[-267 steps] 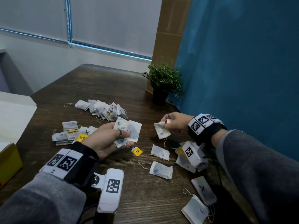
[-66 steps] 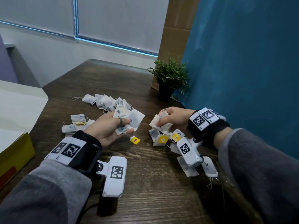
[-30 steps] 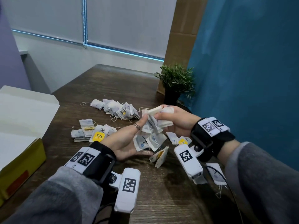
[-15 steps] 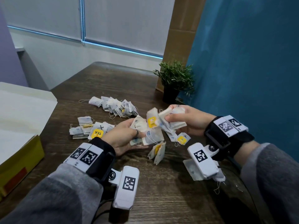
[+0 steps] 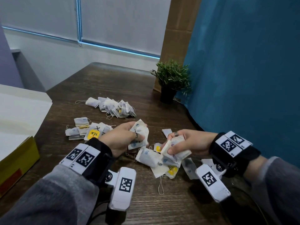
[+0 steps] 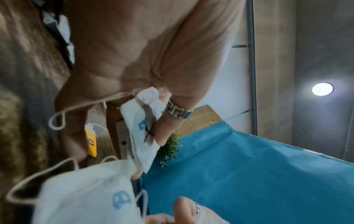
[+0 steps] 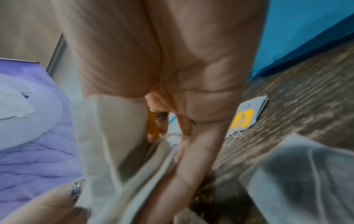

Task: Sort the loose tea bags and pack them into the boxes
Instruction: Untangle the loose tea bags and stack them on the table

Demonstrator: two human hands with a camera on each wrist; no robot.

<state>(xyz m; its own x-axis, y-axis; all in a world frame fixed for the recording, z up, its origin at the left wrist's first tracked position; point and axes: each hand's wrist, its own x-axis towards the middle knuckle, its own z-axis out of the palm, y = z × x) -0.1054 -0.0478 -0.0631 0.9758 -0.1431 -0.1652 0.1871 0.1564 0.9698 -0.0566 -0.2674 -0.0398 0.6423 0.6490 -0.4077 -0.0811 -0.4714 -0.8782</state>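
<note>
My left hand [image 5: 128, 137] grips a small bunch of white tea bags [image 5: 140, 134] with blue marks, thumb pressed on top; the same bags [image 6: 141, 127] show under the ringed thumb in the left wrist view. My right hand [image 5: 181, 143] holds a thicker stack of tea bags [image 5: 173, 151] low over the table, with more loose bags [image 5: 149, 157] and yellow tags [image 5: 172, 170] lying under it. That stack [image 7: 114, 144] fills the right wrist view. A sorted heap of bags [image 5: 113, 107] lies further back, and a smaller heap with a yellow TEA tag [image 5: 94, 133] sits at the left.
A yellow box with an open white lid [image 5: 17, 143] stands at the left table edge. A small potted plant [image 5: 170, 82] stands at the back right beside a blue curtain [image 5: 243, 78]. A bag with a yellow tag [image 7: 245, 118] lies by my right hand.
The hands met above the table a second ago, then parted. Both have dropped lower, the right hand bringing its stack down onto the loose bags.
</note>
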